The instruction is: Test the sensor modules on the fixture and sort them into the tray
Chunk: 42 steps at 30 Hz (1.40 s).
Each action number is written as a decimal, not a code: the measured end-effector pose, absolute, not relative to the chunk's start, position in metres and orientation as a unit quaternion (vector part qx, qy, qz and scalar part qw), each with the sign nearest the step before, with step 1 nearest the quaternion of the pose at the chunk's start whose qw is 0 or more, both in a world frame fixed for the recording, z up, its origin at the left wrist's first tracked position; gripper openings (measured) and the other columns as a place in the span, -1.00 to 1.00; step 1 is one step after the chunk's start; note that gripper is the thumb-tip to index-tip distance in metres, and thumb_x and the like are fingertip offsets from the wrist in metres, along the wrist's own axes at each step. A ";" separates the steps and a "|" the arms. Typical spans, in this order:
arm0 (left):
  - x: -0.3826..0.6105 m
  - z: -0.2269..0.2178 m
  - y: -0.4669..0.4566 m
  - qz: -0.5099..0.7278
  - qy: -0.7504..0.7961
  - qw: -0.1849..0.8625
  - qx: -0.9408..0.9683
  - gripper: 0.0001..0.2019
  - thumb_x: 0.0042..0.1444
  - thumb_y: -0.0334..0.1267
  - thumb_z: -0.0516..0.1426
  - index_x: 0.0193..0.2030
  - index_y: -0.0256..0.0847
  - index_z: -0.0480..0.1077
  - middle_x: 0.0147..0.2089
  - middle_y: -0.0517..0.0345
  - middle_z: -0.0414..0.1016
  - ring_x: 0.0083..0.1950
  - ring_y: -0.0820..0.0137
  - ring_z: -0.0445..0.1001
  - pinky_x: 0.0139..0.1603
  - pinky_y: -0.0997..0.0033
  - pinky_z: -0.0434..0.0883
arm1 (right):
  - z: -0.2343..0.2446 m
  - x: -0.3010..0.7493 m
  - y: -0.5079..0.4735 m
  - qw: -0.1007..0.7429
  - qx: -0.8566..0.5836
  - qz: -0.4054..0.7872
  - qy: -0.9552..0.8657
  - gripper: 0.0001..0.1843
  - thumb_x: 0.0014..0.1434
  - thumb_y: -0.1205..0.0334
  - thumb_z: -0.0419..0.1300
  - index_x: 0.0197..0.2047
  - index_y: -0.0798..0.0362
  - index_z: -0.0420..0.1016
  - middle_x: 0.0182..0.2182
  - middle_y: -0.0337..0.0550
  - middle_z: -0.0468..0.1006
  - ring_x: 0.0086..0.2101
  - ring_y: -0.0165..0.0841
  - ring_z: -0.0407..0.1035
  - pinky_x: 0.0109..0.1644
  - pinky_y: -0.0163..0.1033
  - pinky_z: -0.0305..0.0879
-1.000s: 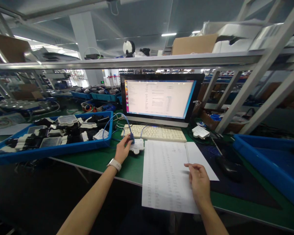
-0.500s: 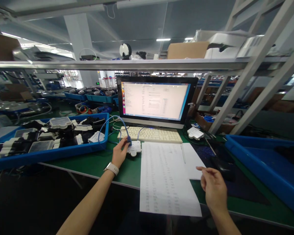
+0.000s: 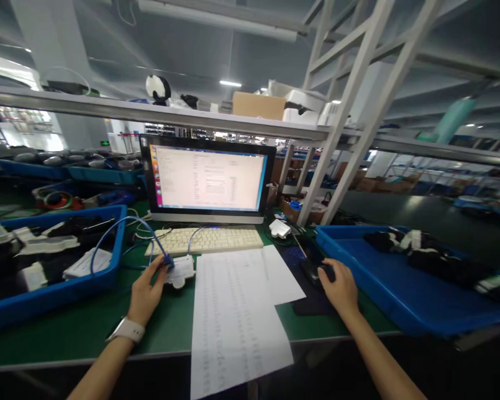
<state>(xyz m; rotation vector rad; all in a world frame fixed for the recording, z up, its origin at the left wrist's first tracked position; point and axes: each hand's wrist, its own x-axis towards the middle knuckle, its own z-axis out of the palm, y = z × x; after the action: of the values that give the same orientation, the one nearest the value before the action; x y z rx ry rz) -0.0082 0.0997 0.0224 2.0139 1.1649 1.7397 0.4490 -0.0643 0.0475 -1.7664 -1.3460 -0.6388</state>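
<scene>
My left hand pinches the blue plug of a blue cable at the left side of a small white device. Whether the plug is fully seated cannot be made out. On the right, my right hand rests over a black computer mouse, its fingers curved around the far end. Between the hands lie printed paper sheets with a pen on them. Behind the papers stand a cream keyboard and a lit monitor.
A blue bin with white and black parts stands left. Another blue bin with dark items is on the right. A second white device lies beside the monitor. Overhead runs a shelf with boxes; slanted metal posts rise at right.
My right hand has moved from beside the papers onto the mouse. The left hand stays on the blue plug. The camera has turned right, showing more of the right bin.
</scene>
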 end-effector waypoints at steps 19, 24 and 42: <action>-0.009 0.017 0.096 0.588 0.398 0.080 0.699 -0.66 0.16 -0.09 0.05 0.05 -0.11 0.35 0.03 0.08 0.47 0.01 0.25 0.47 0.00 0.29 0.45 | -0.002 0.468 -0.046 0.293 -0.762 -0.151 -0.558 -0.42 0.14 -0.14 -0.08 0.10 -0.02 0.34 0.08 0.01 0.33 0.00 -0.11 0.32 -0.06 -0.02 0.37; -0.007 0.018 0.095 0.592 0.392 0.073 0.701 -0.68 0.17 -0.13 0.05 0.04 -0.12 0.35 0.02 0.06 0.47 -0.01 0.26 0.48 -0.01 0.29 0.46 | -0.005 0.472 -0.045 0.287 -0.760 -0.136 -0.566 -0.43 0.13 -0.14 -0.10 0.08 -0.06 0.37 0.09 0.02 0.31 -0.01 -0.08 0.32 -0.04 0.02 0.34; -0.006 0.022 0.092 0.600 0.392 0.079 0.693 -0.70 0.17 -0.10 0.04 -0.01 -0.13 0.39 -0.04 0.07 0.51 -0.04 0.27 0.50 -0.04 0.32 0.48 | -0.006 0.477 -0.044 0.287 -0.761 -0.121 -0.568 -0.38 0.11 -0.20 -0.13 0.07 -0.05 0.40 0.07 0.05 0.32 -0.04 -0.06 0.34 -0.08 0.02 0.36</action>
<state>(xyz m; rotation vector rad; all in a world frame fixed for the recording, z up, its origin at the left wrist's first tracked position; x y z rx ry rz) -0.0055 0.0922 0.0216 2.0753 1.1737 1.7950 0.4766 -0.0445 -0.0060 -2.0344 -1.5187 -0.3224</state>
